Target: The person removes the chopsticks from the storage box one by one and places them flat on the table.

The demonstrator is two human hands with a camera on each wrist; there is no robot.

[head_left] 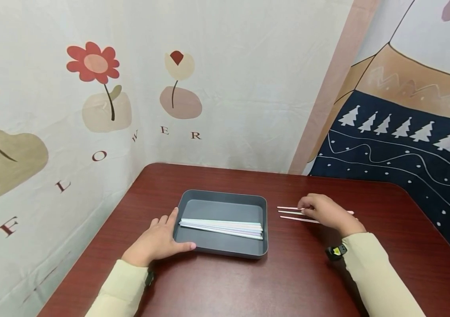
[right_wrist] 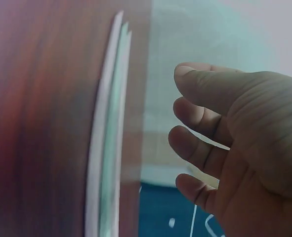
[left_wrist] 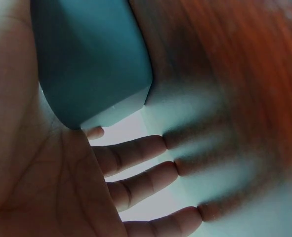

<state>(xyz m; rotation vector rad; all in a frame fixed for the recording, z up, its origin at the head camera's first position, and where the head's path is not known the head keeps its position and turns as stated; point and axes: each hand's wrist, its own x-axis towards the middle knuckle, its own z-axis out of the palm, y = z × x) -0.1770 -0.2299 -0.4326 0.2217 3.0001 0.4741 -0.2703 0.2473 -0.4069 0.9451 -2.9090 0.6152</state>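
A grey rectangular tray [head_left: 225, 208] sits on the table, with a bundle of pale, slim sticks like chopsticks [head_left: 221, 228] lying across it. My left hand [head_left: 163, 237] rests against the tray's front left corner, thumb along the front wall, fingers along the left side. In the left wrist view the tray's corner [left_wrist: 91, 59] lies by the palm, fingers spread past it. Right of the tray lie three similar sticks: pink [head_left: 287, 208], green [head_left: 291, 213] and pink [head_left: 298, 219]. Over them hovers my right hand [head_left: 321, 212], its fingers loosely bent and nothing between them.
The dark red wooden table [head_left: 225, 286] ends at a flower-printed cloth wall [head_left: 240, 145] at the back and left. A navy cloth with white trees [head_left: 391, 149] hangs at the right.
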